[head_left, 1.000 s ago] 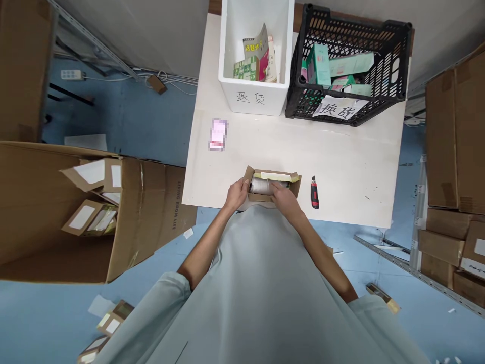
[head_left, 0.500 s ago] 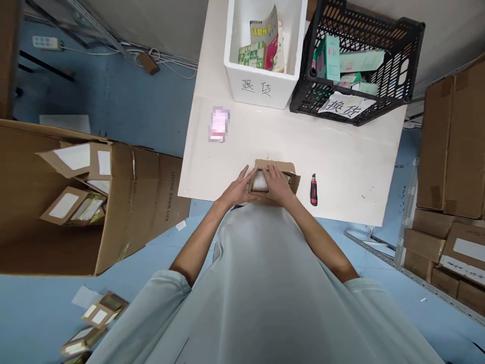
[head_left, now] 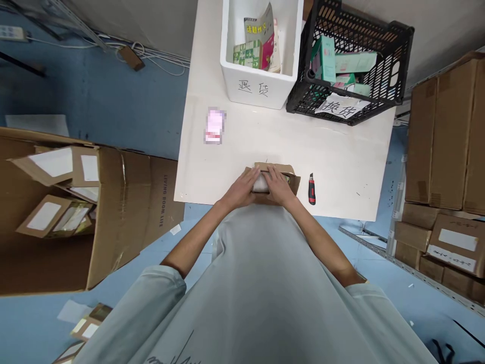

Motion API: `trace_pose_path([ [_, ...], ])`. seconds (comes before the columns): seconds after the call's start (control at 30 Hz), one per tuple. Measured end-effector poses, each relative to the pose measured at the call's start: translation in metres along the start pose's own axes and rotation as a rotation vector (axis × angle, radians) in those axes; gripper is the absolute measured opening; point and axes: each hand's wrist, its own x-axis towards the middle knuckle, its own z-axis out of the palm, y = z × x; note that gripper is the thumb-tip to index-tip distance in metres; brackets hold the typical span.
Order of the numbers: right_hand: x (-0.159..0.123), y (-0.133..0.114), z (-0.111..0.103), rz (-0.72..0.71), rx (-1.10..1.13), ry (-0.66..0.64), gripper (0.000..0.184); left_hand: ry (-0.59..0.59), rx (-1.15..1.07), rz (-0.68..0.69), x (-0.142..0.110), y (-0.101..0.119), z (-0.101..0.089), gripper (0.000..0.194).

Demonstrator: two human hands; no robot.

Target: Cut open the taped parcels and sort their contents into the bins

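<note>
A small opened cardboard box (head_left: 262, 199) lies at the table's near edge against my shirt, with flaps folded outward. Something white (head_left: 260, 184) shows inside it; what it is I cannot make out. My left hand (head_left: 241, 189) grips the box's left side, fingers over the flap. On the right side, my right hand (head_left: 279, 188) holds the box, its fingertips reaching over the opening. Part of the contents is hidden under both hands. A red and black utility knife (head_left: 311, 189) rests on the table just right of the box, blade part out.
At the back of the table (head_left: 341, 167) stand a white foam bin (head_left: 261, 88) with booklets and a black crate (head_left: 352, 108) with green cartons. A pixelated pink item (head_left: 214, 125) lies left. A large carton (head_left: 131, 202) holds parcels; stacked boxes (head_left: 452, 136) stand right.
My left hand has shifted inward, its fingers now over the box's left flap instead of spread beside it. My right hand stays nearly in place. The view has turned slightly.
</note>
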Motion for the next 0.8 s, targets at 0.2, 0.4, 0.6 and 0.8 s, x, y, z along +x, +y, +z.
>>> trace_pose_path([
  [0.2,-0.003,-0.001,-0.006,0.024,0.053,-0.019,0.093,-0.125,0.023,-0.136,0.015,-0.005,0.001,0.134],
  [0.4,-0.007,-0.014,-0.018,-0.045,-0.033,0.026,0.057,-0.083,-0.033,-0.14,0.024,-0.019,0.002,0.14],
  [0.6,0.02,-0.028,-0.016,-0.068,-0.184,-0.109,0.058,-0.022,-0.106,-0.105,0.021,-0.024,0.009,0.142],
  [0.8,0.041,-0.035,-0.008,-0.091,-0.215,-0.214,0.053,0.021,-0.13,-0.089,0.021,-0.026,0.015,0.141],
])
